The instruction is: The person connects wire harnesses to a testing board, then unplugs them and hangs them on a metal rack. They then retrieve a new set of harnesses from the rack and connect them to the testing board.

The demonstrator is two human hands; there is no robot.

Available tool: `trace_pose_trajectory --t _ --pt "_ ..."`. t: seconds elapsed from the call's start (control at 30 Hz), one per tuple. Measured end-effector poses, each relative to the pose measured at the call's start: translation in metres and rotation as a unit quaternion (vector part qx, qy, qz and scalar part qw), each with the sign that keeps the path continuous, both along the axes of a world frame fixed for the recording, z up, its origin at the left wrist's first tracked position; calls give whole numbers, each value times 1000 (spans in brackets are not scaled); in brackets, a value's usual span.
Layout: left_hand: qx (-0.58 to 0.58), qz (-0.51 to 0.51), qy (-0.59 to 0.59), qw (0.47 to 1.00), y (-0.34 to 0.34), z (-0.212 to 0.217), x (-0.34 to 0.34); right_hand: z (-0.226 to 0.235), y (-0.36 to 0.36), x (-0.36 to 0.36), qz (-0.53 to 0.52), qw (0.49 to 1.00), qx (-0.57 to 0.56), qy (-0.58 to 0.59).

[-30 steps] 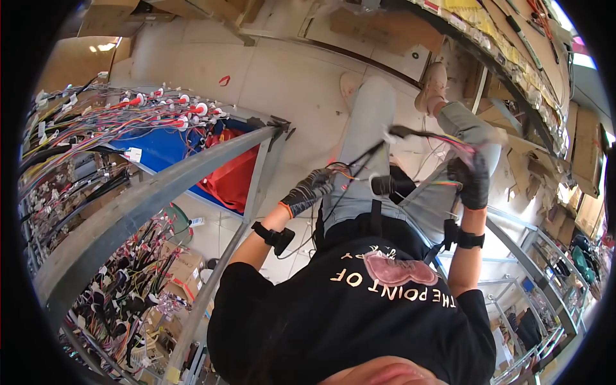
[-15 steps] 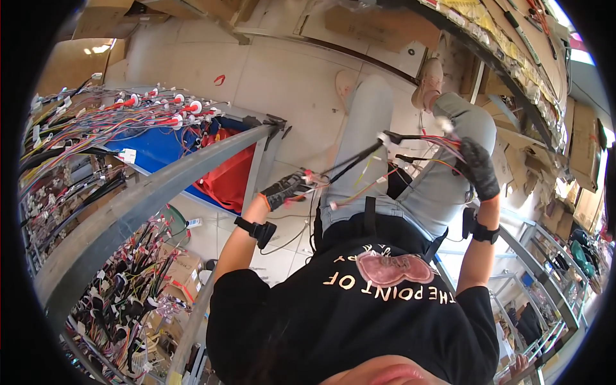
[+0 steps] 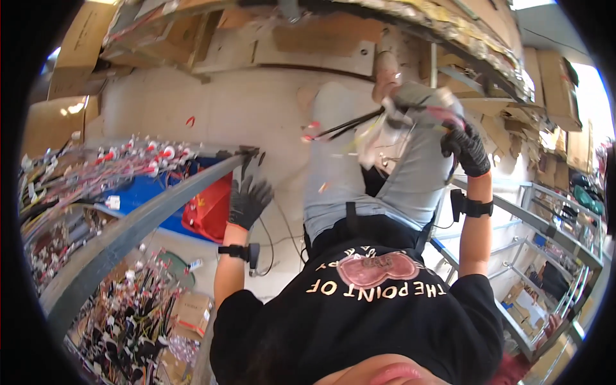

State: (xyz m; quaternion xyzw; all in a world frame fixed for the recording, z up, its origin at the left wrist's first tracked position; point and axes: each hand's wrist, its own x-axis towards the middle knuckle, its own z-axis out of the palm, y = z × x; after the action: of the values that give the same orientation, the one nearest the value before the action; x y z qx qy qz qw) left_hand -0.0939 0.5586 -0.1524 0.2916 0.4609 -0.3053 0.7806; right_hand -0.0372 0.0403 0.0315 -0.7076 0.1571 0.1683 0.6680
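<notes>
My right hand (image 3: 467, 149), in a dark glove with a black wrist strap, is raised over my grey trouser legs and closed around a wire bundle (image 3: 359, 123). The bundle's black cables with red and white ends stick out to the left and are blurred. My left hand (image 3: 248, 197), also gloved, is spread open with nothing in it. It hovers beside the near end of a slanted grey metal rail (image 3: 160, 215).
Racks of wire harnesses with red and white connectors (image 3: 96, 170) fill the left side. Red and blue bins (image 3: 206, 208) sit on the floor under the rail. A metal shelf frame (image 3: 545, 237) stands to the right, and cardboard boxes (image 3: 558, 83) lie along the far side.
My left hand has let go of the wire bundle and swung left to the rail with its fingers spread. My right hand has lifted the bundle higher.
</notes>
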Motion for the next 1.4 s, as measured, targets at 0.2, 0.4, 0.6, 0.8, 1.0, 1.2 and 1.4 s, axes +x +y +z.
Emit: trace_pose_trajectory --t 0.2,0.4,0.6,0.8,1.0,1.2,1.4 --pt "331 -548 -177 747 -28 -66 1 -3 0 -13 -31 998 -52 -24" --pt "-143 -219 -262 929 -173 70 58 -10 83 -8 63 980 -110 -153" --pt "-236 -209 -230 921 -176 134 128 -46 211 -64 520 719 -328 -324" --pt "-26 -256 -438 861 -125 149 75 -62 188 -25 523 750 -283 -288" --pt "-141 -251 -440 850 -120 172 75 -56 139 109 213 932 -171 -236" --pt "-130 -276 -412 858 -121 148 81 -28 179 169 103 929 347 -78" --pt "25 -306 -402 862 -120 125 104 -34 180 195 28 961 267 -72"
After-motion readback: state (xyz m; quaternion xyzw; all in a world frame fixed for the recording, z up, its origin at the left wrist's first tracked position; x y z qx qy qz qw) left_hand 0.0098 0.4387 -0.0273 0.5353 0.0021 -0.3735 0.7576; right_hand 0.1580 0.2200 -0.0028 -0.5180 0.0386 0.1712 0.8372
